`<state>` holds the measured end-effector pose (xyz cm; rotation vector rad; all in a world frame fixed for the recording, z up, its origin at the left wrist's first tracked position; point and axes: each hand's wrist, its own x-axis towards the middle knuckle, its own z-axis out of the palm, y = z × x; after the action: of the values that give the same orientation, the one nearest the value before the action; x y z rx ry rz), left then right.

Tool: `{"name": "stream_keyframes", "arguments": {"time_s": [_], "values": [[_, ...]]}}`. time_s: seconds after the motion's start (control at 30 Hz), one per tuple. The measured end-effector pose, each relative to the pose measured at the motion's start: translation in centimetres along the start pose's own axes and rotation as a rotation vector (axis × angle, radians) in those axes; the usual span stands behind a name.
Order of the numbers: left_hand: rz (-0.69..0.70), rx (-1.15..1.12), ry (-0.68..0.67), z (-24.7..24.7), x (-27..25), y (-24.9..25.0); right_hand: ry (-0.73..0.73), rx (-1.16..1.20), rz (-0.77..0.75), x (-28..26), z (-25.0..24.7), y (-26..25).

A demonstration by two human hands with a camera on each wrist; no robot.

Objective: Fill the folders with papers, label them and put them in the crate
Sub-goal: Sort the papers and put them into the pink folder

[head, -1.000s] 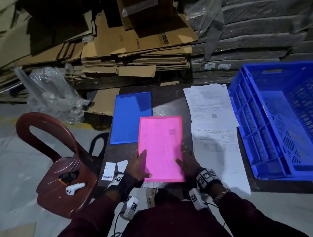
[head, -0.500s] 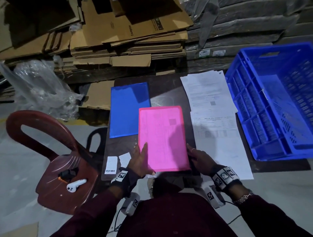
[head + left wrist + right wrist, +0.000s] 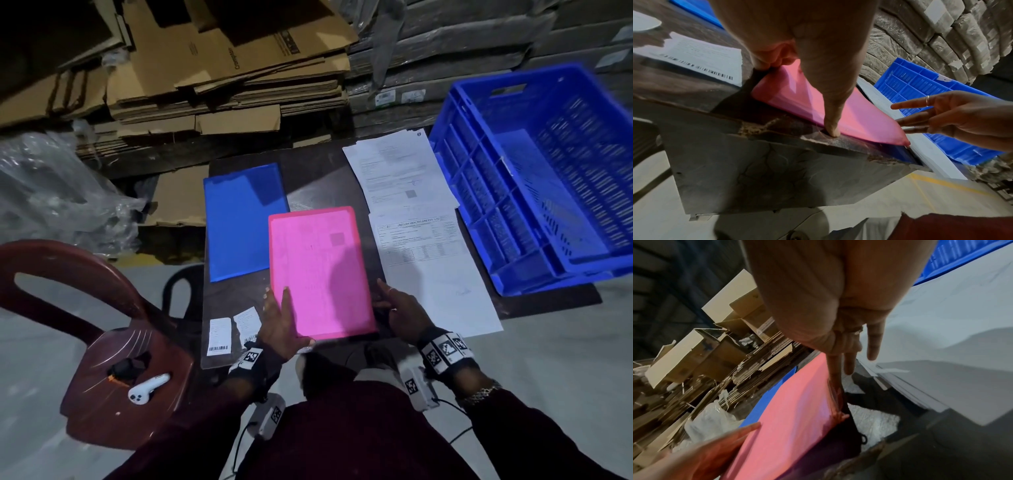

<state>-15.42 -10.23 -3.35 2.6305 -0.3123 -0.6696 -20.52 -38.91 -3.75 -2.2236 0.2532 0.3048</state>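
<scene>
The pink folder (image 3: 318, 270) lies on the dark table (image 3: 315, 178) near its front edge, with a printed sheet showing through it. My left hand (image 3: 277, 308) pinches its lower left edge, thumb (image 3: 830, 113) on top and fingers curled at the rim. My right hand (image 3: 387, 298) touches the folder's right edge with straight fingers (image 3: 835, 369). A blue folder (image 3: 239, 219) lies flat behind and to the left. Printed papers (image 3: 431, 267) lie to the right. The blue crate (image 3: 548, 178) stands at the far right, nothing visible inside.
Two white barcode labels (image 3: 219, 335) lie at the table's front left corner. A maroon plastic chair (image 3: 102, 342) stands to the left with a white device (image 3: 147, 390) on its seat. Flattened cardboard (image 3: 222, 75) and clear plastic wrap (image 3: 61, 192) pile up behind.
My right hand has left the top of the pink folder and now sits at its right edge. My left hand stays on the lower left edge.
</scene>
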Motion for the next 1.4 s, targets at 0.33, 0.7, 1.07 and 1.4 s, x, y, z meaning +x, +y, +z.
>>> {"name": "stream_keyframes", "arguments": {"time_s": [0.33, 0.7, 1.07, 1.4], "values": [[-0.090, -0.030, -0.028, -2.0, -0.4, 1.7, 0.079, -0.210, 0.047, 1.8, -2.6, -3.7], [-0.002, -0.037, 0.059, 0.4, 2.0, 1.1, -0.268, -0.324, -0.014, 4.6, 3.2, -4.6], [-0.069, 0.228, 0.003, 1.0, 3.0, 2.1, -0.359, -0.323, -0.154, 6.7, 1.9, -2.8], [0.195, 0.435, 0.158, 1.3, 4.4, 11.4, 0.102, -0.081, -0.233, 5.2, -8.6, 1.5]]}}
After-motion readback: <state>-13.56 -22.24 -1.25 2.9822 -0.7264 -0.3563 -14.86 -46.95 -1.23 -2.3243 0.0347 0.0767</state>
